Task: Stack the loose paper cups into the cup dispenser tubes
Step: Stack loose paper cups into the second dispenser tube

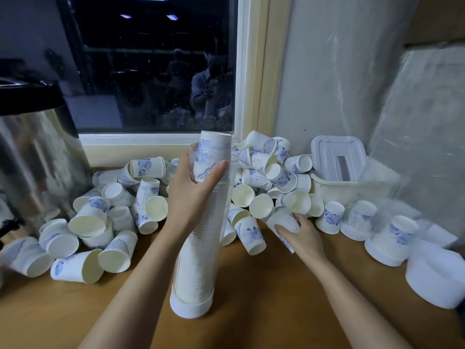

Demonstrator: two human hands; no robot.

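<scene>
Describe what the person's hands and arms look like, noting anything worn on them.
The left hand and right hand are bare: no gloves, and no rings, watch or bracelet show. The left forearm and right forearm are uncovered down to the picture's bottom edge, so no sleeves are in view.

White outside with blue flower prints and lacy blue borders on the paper cups (148, 167), pale cream inside. Clear and colourless for the dispenser tube (211, 222), plain white at its base cap (191, 306). Warm tan wood grain across the bench (276, 311). Cream-white on the bin (352, 188), white with a grey slot on its lid (337, 152). Shiny silver under a black top on the urn (35, 152).
</scene>
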